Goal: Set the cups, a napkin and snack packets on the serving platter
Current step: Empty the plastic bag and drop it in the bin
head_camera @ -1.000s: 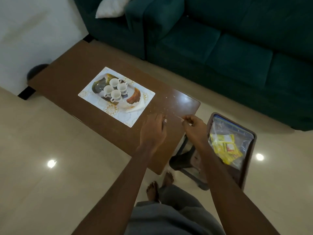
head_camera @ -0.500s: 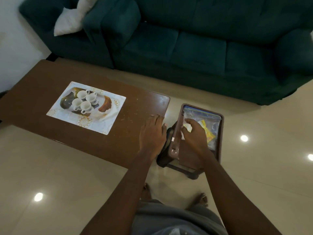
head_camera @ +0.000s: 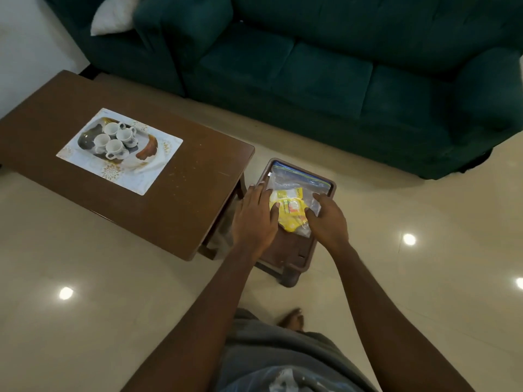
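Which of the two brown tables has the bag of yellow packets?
The small table beside the long table; left hand and right hand touch its bag. The long one holds the platter of cups.
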